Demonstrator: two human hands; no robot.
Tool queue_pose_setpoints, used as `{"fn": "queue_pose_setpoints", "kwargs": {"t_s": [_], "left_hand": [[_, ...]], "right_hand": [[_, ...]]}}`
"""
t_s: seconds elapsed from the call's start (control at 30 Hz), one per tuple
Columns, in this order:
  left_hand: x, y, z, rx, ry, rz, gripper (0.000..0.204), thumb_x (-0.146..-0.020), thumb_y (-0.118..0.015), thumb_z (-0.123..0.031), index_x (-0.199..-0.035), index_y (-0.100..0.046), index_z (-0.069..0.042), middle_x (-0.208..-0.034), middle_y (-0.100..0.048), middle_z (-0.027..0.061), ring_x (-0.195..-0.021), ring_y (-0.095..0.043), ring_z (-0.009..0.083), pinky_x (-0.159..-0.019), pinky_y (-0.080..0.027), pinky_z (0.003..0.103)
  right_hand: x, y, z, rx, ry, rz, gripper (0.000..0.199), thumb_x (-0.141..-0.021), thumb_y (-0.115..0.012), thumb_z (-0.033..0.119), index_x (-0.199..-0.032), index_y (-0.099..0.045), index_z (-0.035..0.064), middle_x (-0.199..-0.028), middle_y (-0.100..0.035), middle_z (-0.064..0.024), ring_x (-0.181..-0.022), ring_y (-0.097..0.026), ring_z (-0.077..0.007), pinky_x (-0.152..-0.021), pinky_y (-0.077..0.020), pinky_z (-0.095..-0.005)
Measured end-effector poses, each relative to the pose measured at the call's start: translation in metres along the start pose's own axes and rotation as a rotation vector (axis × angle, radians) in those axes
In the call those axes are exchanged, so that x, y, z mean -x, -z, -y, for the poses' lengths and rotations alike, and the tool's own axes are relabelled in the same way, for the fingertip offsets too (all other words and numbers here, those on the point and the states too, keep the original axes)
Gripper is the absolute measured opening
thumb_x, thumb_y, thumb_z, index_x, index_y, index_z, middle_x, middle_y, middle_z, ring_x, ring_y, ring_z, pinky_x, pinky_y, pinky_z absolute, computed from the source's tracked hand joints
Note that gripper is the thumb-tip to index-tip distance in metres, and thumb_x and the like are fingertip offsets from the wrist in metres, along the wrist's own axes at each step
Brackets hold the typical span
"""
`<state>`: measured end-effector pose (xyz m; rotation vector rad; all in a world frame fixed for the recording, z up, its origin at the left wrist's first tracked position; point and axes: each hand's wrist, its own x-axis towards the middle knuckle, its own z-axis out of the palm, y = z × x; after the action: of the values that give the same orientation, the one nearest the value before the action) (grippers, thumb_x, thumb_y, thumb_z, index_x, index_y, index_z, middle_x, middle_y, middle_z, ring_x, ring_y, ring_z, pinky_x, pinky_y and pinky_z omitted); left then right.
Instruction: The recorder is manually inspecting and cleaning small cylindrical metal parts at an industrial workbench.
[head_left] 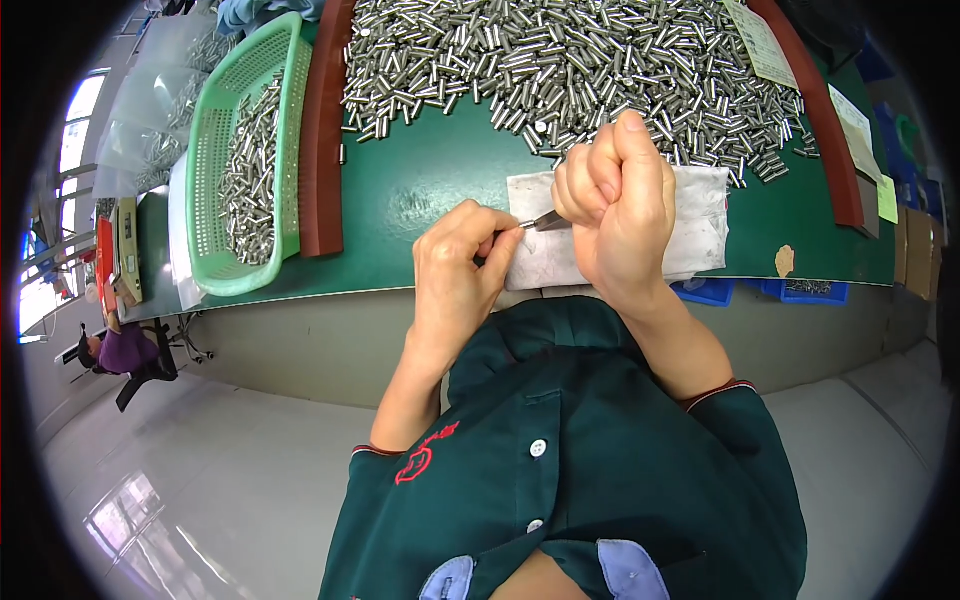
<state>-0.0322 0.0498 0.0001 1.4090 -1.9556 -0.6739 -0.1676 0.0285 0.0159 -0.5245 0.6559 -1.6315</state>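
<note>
My left hand (458, 262) pinches a small shiny metal pin (528, 224) between thumb and fingertips. From my closed right hand (622, 200), its thumb side turned up, the narrow metal blade of a tool (548, 219) points left. The blade's tip is at the pin or very close to it; whether they touch I cannot tell. My fist hides the tool's handle. Under both hands a folded, smudged white cloth (700, 222) lies along the table's near edge. Beyond it spreads a large heap of similar metal pins (570, 62).
A light green perforated basket (205, 190) holding more pins stands at the left. Red-brown rails (322, 150) flank the green tabletop (425, 170). Papers (760, 45) lie by the right rail. Blue bins (815, 292) show below the table edge. A person in purple (130, 350) sits far left.
</note>
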Motion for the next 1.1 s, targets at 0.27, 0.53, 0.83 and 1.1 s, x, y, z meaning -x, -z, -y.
{"fn": "queue_pose_setpoints", "kwargs": {"t_s": [0.27, 0.53, 0.83, 1.1], "left_hand": [[0.000, -0.001, 0.000, -0.002, -0.005, -0.008, 0.008, -0.065, -0.064, -0.001, -0.067, -0.056, -0.002, -0.055, -0.042, 0.0065, -0.047, -0.043, 0.0201, -0.045, -0.036, 0.032], [-0.003, -0.001, -0.002, -0.038, -0.057, 0.015, 0.008, -0.065, -0.062, 0.001, -0.068, -0.055, -0.001, -0.057, -0.045, 0.0090, -0.051, -0.047, 0.0255, -0.047, -0.037, 0.034], [-0.007, 0.012, -0.003, 0.182, 0.168, 0.063, 0.008, -0.071, -0.061, 0.000, -0.069, -0.053, -0.001, -0.059, -0.048, 0.0021, -0.047, -0.041, 0.0119, -0.044, -0.034, 0.026], [-0.018, 0.027, 0.023, 1.603, 0.588, 0.223, 0.010, -0.084, -0.053, -0.016, -0.080, -0.049, -0.008, -0.079, -0.050, 0.0061, -0.061, -0.038, 0.0070, -0.053, -0.032, 0.019]], "right_hand": [[0.000, -0.003, 0.000, 0.042, -0.001, -0.007, 0.042, -0.092, -0.034, 0.022, -0.052, -0.030, 0.0091, -0.046, -0.027, 0.0034, -0.040, -0.025, -0.0043, -0.037, -0.0176, -0.0212], [0.001, -0.009, -0.004, 0.219, 0.037, 0.058, 0.041, -0.093, -0.028, 0.023, -0.054, -0.028, 0.0102, -0.043, -0.024, 0.0018, -0.040, -0.017, -0.0063, -0.037, -0.0162, -0.0227], [0.011, -0.007, -0.006, 0.250, 0.079, 0.072, 0.039, -0.093, -0.028, 0.017, -0.054, -0.026, 0.0094, -0.048, -0.025, 0.0015, -0.041, -0.021, -0.0066, -0.039, -0.0201, -0.0236], [0.007, -0.001, -0.008, 0.202, 0.065, 0.066, 0.042, -0.093, -0.028, 0.020, -0.053, -0.026, 0.0089, -0.045, -0.024, 0.0023, -0.039, -0.021, -0.0063, -0.038, -0.0182, -0.0227]]}}
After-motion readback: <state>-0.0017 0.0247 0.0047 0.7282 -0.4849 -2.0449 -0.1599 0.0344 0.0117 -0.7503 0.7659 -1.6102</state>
